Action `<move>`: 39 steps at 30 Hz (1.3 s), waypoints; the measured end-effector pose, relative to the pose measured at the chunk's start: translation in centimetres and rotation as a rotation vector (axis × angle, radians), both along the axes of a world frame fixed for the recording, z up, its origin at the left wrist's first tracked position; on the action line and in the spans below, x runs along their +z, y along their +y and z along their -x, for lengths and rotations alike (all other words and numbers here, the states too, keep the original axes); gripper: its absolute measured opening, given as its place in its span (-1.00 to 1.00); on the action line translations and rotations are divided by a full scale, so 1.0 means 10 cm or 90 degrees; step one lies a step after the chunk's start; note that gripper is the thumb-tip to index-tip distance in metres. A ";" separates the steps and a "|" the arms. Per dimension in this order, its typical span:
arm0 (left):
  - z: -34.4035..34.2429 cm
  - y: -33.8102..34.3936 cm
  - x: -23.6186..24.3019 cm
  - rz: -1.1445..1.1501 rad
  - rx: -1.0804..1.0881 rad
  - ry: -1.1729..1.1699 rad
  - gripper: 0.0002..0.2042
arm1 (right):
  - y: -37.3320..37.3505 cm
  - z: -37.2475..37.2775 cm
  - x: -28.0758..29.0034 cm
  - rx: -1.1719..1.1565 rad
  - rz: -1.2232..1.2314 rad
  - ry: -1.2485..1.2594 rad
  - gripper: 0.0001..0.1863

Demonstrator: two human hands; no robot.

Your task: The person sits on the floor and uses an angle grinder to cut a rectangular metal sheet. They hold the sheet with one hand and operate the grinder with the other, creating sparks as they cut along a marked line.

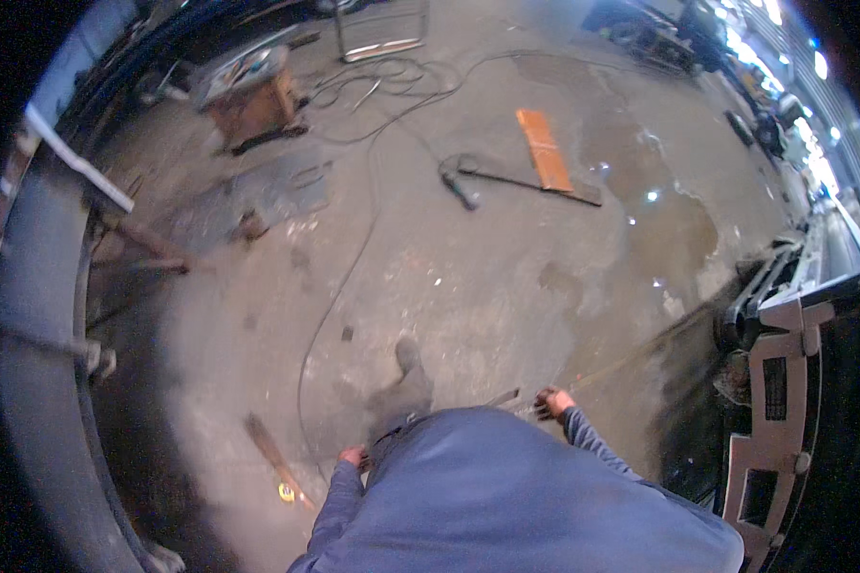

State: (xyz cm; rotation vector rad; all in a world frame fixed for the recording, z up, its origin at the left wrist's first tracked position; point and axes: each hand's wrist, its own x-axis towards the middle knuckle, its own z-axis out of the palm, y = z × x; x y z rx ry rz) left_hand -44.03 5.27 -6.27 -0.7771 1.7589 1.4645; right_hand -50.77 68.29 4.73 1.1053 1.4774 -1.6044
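Against the concrete floor [478, 315], the dark bar [505, 397] near your right hand [550, 404] seems stiff, best held mid-length; how closed that or your left hand [354, 457] is, I can't tell.

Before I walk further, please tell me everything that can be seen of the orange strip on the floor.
The orange strip is long, narrow and roughly rectangular, with a faint line across it; its material is unclear. It lies on the grey floor, ahead and slightly right, its length pointing away. Its near end seems to touch a dark bar. A wet-looking patch spreads to its right. Neither the left hand nor the right hand touches it.
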 end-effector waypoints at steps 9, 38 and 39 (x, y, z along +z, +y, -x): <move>3.52 -0.09 0.79 -0.085 0.209 0.039 -0.71 | -0.32 1.10 -0.05 0.011 -0.029 -0.081 -0.68; 8.39 1.50 -0.16 -0.003 0.107 -0.069 -0.80 | 1.41 8.10 0.52 -0.038 -0.097 0.139 -0.69; 8.64 1.43 -0.18 -0.008 0.115 -0.073 -0.79 | 1.30 8.21 0.47 -0.048 -0.096 0.131 -0.71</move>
